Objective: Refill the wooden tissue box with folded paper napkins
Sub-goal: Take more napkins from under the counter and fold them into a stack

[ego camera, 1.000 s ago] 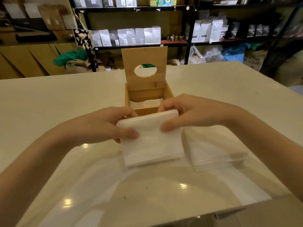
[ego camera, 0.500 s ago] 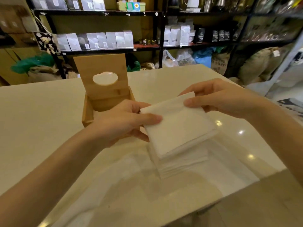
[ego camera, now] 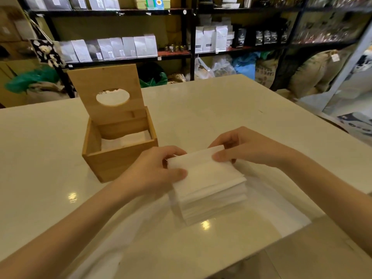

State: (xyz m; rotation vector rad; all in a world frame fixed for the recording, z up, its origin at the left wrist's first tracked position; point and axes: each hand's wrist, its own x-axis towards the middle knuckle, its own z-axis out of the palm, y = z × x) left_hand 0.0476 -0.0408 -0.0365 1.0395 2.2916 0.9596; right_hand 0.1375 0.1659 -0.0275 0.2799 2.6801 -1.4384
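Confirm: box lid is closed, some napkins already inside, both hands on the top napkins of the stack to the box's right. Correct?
Not quite: in the head view the lid of the wooden tissue box stands open, upright at the back. The rest holds: some napkins inside, left hand and right hand both on the top napkins of the stack to the box's right.

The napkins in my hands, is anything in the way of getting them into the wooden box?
Nothing visible blocks it. The wooden box stands left of the napkins, its lid tipped up at the back, so the top is open. A few napkins already lie inside.
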